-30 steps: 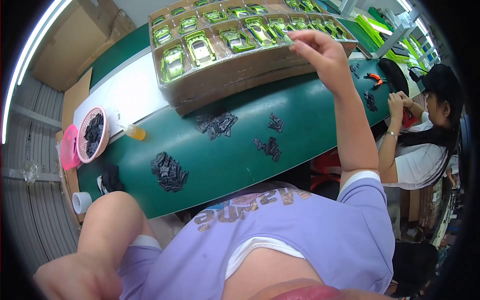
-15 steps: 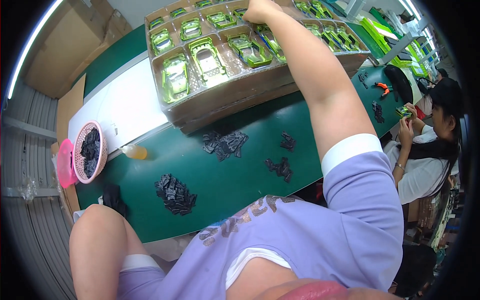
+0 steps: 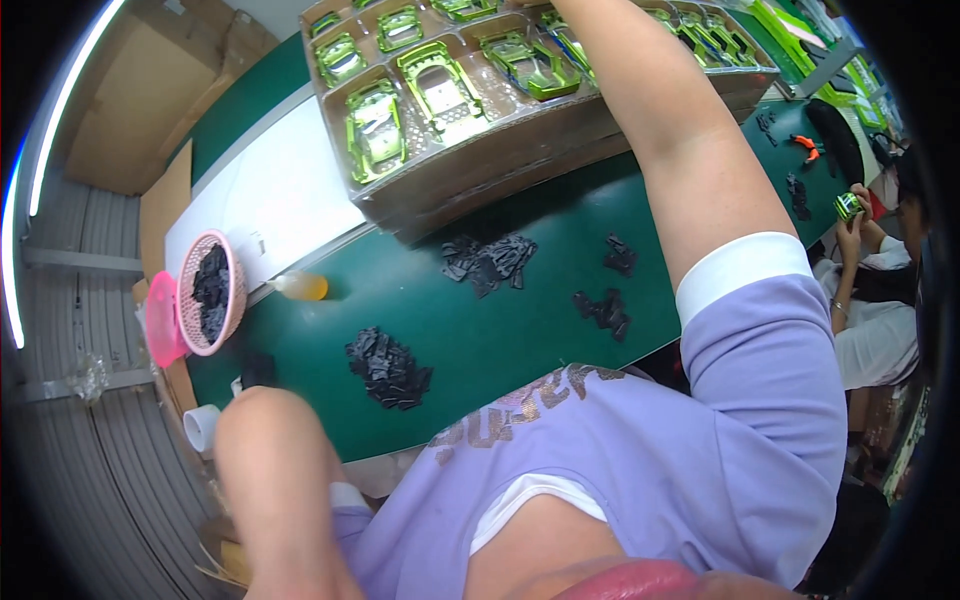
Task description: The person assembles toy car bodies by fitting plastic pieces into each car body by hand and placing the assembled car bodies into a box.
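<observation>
My right arm (image 3: 690,140) stretches up across a cardboard box (image 3: 480,150) of clear plastic trays; its hand lies beyond the top edge. Bright green plastic frames sit in the tray compartments, among them a green frame (image 3: 440,90) at the near side and another green frame (image 3: 375,130) in the near left corner. My left arm (image 3: 270,470) is bent at the lower left, elbow by the table edge, with its hand out of sight below. On the green table lie a pile of black plastic parts (image 3: 385,368) and a second black pile (image 3: 490,262) near the box.
Smaller black heaps (image 3: 605,312) lie to the right. At the left stand a pink basket (image 3: 212,290) of black parts and a bottle of yellow liquid (image 3: 300,286). A white roll (image 3: 200,428) is by the table edge. A co-worker (image 3: 870,300) at the right holds a green part.
The whole view has shifted, so the box and table appear further right and higher. My right hand has passed out of the top of the picture. My left forearm has swung inward.
</observation>
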A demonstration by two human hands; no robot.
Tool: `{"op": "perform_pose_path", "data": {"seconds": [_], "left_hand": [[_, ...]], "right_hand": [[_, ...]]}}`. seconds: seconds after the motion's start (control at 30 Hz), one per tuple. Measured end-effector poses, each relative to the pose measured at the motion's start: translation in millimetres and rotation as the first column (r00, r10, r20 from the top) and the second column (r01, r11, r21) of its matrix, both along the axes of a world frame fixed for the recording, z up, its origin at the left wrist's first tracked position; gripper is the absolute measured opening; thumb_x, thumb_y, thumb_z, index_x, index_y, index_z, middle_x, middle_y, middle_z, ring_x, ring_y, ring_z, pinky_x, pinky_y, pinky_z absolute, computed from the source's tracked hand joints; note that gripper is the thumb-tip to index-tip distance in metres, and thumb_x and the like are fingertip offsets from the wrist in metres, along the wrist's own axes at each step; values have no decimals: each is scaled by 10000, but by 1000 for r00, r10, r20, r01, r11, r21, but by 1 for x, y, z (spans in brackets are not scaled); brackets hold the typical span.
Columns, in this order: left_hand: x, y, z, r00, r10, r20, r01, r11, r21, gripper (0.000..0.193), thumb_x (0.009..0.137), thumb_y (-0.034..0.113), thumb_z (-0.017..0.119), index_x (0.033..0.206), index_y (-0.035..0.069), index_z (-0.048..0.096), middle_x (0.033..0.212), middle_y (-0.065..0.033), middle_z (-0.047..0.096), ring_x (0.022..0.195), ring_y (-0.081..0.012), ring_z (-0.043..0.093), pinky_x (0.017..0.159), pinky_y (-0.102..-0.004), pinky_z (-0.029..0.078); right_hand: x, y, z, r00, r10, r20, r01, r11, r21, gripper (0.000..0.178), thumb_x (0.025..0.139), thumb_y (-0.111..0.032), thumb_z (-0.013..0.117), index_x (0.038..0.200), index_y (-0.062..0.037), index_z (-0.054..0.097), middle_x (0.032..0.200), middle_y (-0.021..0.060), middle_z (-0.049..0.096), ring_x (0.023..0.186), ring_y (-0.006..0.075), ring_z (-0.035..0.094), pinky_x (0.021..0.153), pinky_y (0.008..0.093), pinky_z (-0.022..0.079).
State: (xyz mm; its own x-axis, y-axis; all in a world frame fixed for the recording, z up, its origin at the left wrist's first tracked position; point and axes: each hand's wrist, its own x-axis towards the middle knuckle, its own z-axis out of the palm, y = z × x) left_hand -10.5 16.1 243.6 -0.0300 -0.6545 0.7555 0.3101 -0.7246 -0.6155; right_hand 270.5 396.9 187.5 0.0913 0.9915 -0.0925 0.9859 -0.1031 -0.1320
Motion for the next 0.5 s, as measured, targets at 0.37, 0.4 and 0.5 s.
{"op": "perform_pose_path", "data": {"seconds": [0.37, 0.4, 0.5], "left_hand": [[22, 26, -103, 939, -309, 151, 331, 691, -643, 239, 856, 157, 725, 1036, 68, 596, 926, -52, 619, 737, -204, 598, 539, -263, 477], [12, 28, -111, 964, -264, 39, 209, 655, -727, 298, 842, 157, 744, 1082, 61, 594, 1014, -71, 612, 803, -221, 606, 598, -280, 502], [-7, 23, -117, 892, -45, -451, -415, 316, -853, 461, 784, 174, 806, 1163, 29, 587, 1147, -139, 607, 961, -288, 619, 813, -349, 535]], "right_hand": [[80, 25, -40, 449, 163, -879, 203, 939, 278, 301, 720, -230, 792, 836, 43, 737, 773, 147, 702, 620, 211, 660, 563, 375, 525], [87, 19, -5, -146, -203, -968, -199, 965, -173, 221, 761, -209, 771, 802, 3, 726, 739, 106, 673, 620, 199, 651, 527, 354, 502], [66, -47, 15, -28, 303, -952, 18, 953, 303, 213, 829, -248, 666, 878, -41, 678, 752, 68, 637, 643, 224, 634, 604, 360, 561]]}}
